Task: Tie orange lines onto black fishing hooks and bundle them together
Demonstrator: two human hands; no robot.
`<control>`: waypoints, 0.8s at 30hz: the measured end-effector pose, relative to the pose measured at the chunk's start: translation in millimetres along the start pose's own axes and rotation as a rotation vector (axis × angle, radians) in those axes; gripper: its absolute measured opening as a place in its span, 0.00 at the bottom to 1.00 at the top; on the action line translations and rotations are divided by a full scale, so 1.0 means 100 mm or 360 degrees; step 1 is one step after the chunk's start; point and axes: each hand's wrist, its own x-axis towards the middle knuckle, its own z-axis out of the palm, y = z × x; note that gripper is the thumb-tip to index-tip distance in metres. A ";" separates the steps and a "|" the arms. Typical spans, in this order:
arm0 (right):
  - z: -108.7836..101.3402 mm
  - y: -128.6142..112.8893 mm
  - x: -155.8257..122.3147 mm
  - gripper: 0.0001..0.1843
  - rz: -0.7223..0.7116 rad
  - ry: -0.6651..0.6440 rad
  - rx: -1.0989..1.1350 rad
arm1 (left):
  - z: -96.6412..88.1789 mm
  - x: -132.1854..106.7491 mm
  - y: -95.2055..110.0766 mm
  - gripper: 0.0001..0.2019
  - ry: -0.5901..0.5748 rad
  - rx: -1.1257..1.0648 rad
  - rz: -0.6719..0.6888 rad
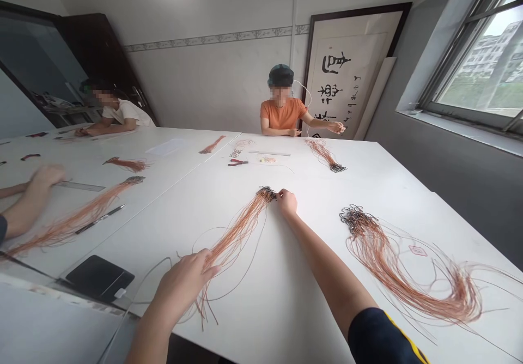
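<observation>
Copper-coloured wires [242, 225] lie in a slanting bundle on the white table [310, 277], between the person's two hands, dark looped ends farthest away. The left hand [188, 277] rests over the lower part; I cannot tell how firmly it is closed there. The right hand [288, 201] has thumb and forefinger pinched on the looped ends, a narrow grip.

Smooth and pale, the tabletop carries a straight seam [163, 194] left of the bundle. Beyond stand a plain wall [204, 80], a framed sheet of calligraphy [359, 53], a window [482, 75] on the right and a dark door [98, 53] on the left. Someone in an orange shirt [281, 114] sits at the far edge.

Loose wire tails end near the table's near edge, which the left forearm crosses. White surface separates the bundle from a curved second bundle [433, 296] on the right; the right forearm reaches across it. A black flat object [100, 278] sits left of the left hand, beside the near edge.
</observation>
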 end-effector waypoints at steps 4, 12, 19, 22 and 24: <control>0.00 -0.01 -0.01 0.15 -0.0021 0.0030 -0.0028 | 0.19 0.03 0.31 0.25 0.0002 -0.0104 0.0225; -0.04 0.04 -0.06 0.15 -0.0171 0.0084 -0.0049 | 0.89 -0.09 0.89 0.24 0.0020 -0.0152 0.0550; -0.06 0.07 -0.33 0.16 -0.0518 0.0140 -0.0174 | 1.02 0.20 0.63 0.32 0.0263 -0.0019 0.0379; -0.04 0.08 -0.46 0.15 -0.0661 0.0101 -0.0284 | 1.04 0.26 0.54 0.35 0.0260 0.0022 0.0344; -0.03 0.08 -0.51 0.15 -0.0734 0.0069 -0.0356 | 1.03 0.29 0.49 0.36 0.0260 0.0047 0.0300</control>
